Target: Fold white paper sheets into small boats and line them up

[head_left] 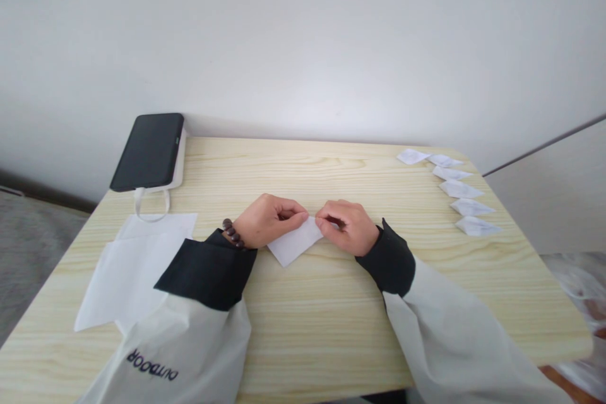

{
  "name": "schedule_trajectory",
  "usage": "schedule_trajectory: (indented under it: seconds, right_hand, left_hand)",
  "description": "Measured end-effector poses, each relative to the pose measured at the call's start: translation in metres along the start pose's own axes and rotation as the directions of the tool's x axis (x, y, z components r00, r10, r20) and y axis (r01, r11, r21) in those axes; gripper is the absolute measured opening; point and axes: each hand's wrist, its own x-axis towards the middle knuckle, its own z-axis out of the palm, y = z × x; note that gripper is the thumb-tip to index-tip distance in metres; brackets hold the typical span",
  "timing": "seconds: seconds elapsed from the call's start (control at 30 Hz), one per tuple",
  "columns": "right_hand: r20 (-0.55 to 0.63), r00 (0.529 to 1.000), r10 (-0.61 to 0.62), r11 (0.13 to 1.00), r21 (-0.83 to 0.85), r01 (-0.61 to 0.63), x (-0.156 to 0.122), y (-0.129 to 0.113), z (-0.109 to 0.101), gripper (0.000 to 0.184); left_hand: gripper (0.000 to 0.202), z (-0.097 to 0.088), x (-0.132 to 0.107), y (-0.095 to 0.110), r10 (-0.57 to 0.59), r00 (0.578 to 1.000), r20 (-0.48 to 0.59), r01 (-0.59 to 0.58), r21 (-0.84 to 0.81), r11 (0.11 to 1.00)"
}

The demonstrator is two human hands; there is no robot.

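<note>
A small folded sheet of white paper (292, 243) lies at the middle of the table, one corner pointing toward me. My left hand (272, 219) pinches its upper edge between thumb and forefinger. Close beside it, my right hand (348, 225) pinches the same edge further right. The fingertips of both hands nearly meet along that edge. Part of the paper is hidden under my fingers, so the fold there cannot be made out.
Several folded white paper shapes (461, 189) lie along the table's right side. Loose white sheets (127, 274) rest at the left, partly under my sleeve. Behind them stands a black-topped device (149, 150) with a white cable (137, 204). A wall borders the wooden table (322, 334) at the back.
</note>
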Motion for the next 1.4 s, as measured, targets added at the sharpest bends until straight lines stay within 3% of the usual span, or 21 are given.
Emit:
schedule_trajectory:
  seconds: [0.17, 0.37, 0.57, 0.73, 0.87, 1.07, 1.27, 1.4]
  right_hand:
    - [0.018, 1.000, 0.013, 0.999, -0.033, -0.012, 0.002, -0.003, 0.000, 0.020]
    - [0.059, 0.998, 0.032, 0.998, 0.055, -0.035, 0.001, 0.006, -0.009, 0.016]
    - [0.107, 0.994, 0.032, 0.992, 0.116, -0.045, -0.002, 0.011, -0.017, 0.013]
    - [0.081, 0.992, 0.100, 0.986, 0.128, -0.110, -0.009, 0.018, -0.025, 0.014]
    - [0.070, 0.989, 0.133, 0.985, 0.099, -0.140, -0.009, 0.016, -0.024, 0.019]
    - [0.063, 0.992, 0.110, 0.994, 0.006, -0.110, -0.005, 0.008, -0.013, 0.020]
    - [0.008, 0.976, 0.216, 0.966, 0.147, -0.215, -0.004, 0.010, -0.012, 0.019]
    - [0.003, 0.972, 0.233, 0.961, 0.149, -0.231, -0.004, 0.010, -0.013, 0.020]
  left_hand:
    - [0.033, 0.002, 0.000, 0.001, 0.046, 0.999, -0.012, -0.046, 0.059, 0.997]
    - [0.034, -0.005, -0.001, -0.004, -0.026, 0.996, -0.080, 0.028, 0.026, 0.999]
    - [0.035, -0.008, -0.001, -0.004, -0.076, 0.995, -0.064, 0.076, 0.007, 0.997]
    - [0.035, -0.014, 0.000, -0.006, -0.101, 0.987, -0.121, 0.101, 0.000, 0.995]
    - [0.034, -0.014, 0.000, -0.005, -0.104, 0.990, -0.098, 0.101, -0.034, 0.994]
    - [0.032, -0.010, 0.001, -0.004, -0.053, 0.996, -0.067, 0.052, -0.013, 0.999]
    - [0.029, -0.007, 0.003, -0.011, 0.024, 0.999, -0.040, -0.026, -0.042, 0.999]
    - [0.027, -0.006, 0.003, -0.014, 0.149, 0.984, -0.100, -0.159, -0.103, 0.982]
